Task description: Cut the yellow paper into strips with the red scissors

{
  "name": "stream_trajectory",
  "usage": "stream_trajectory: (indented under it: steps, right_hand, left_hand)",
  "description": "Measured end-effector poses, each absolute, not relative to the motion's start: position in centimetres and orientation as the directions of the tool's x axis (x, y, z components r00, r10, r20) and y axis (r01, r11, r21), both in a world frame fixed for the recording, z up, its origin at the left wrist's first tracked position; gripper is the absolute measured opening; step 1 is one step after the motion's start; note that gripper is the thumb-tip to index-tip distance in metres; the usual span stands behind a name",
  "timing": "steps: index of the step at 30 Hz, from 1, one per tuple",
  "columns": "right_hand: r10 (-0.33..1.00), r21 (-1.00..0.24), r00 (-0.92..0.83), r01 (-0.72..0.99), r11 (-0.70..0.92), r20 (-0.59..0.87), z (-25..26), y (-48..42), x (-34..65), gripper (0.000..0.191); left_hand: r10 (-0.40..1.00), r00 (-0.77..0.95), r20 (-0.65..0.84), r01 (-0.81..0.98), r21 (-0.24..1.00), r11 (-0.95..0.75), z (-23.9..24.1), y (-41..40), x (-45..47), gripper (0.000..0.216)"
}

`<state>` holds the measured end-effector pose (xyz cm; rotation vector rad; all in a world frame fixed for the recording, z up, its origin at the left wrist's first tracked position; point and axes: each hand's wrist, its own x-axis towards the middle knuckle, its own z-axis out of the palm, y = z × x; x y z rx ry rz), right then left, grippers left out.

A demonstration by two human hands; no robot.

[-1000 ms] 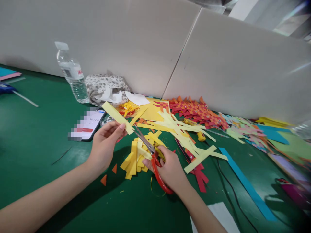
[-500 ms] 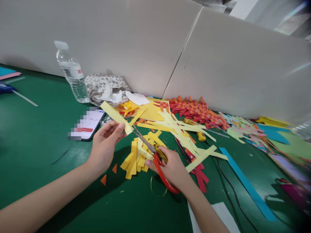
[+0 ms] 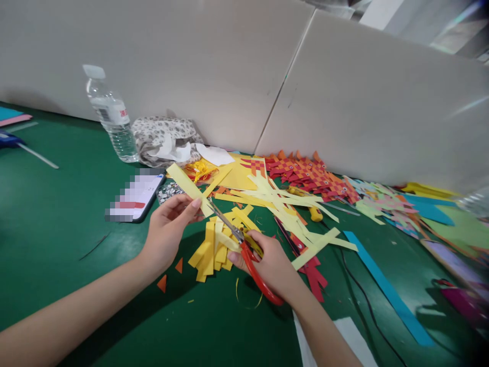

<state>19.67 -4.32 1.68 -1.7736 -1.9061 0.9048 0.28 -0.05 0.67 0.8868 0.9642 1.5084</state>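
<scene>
Between the thumb and fingers of my left hand (image 3: 170, 224) is a pale yellow paper strip (image 3: 186, 184), its upper end pointing up and left. My right hand (image 3: 265, 257) grips red-handled scissors (image 3: 229, 224), their blade tips at the strip's lower right end. Whether the blades are fully closed is hard to see. Beneath the scissors lies a pile of short yellow paper strips (image 3: 208, 252). Two small orange paper triangles (image 3: 162, 283) rest on the green table near my left wrist. Longer pale yellow strips (image 3: 301, 219) lie crisscrossed beyond my right hand.
A water bottle (image 3: 110, 117) stands by a patterned cloth pouch (image 3: 168, 133) near the grey partition. A phone (image 3: 133, 199) lies left of my left hand. Red and orange woven paper fish (image 3: 305, 176) are heaped at the back. A blue strip (image 3: 387, 288) and a black cable (image 3: 362, 295) lie right.
My left hand and the pale strip have shifted slightly right and down against the scissors. My right hand has stayed nearly still, still holding the scissors.
</scene>
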Motion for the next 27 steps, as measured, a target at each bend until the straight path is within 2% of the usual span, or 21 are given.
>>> stream_trajectory:
  steps: [6,16,27]
  right_hand:
    - [0.980,-0.681,-0.145,0.732,0.015,-0.134,1.67,-4.40,19.73,0.023]
    - [0.982,-0.677,-0.142,0.735,0.022,-0.122,1.85,-4.38,19.57,0.024]
    - [0.977,-0.707,-0.161,0.707,0.014,-0.142,2.10,-4.50,19.26,0.023]
  left_hand:
    - [0.992,-0.117,0.052,-0.330,0.940,-0.088,0.40,-0.09,0.29,0.013]
    - [0.974,-0.111,0.199,-0.199,0.955,-0.218,0.12,-0.24,0.17,0.011]
    - [0.978,-0.081,0.190,-0.204,0.958,-0.203,-0.17,-0.35,0.22,0.011]
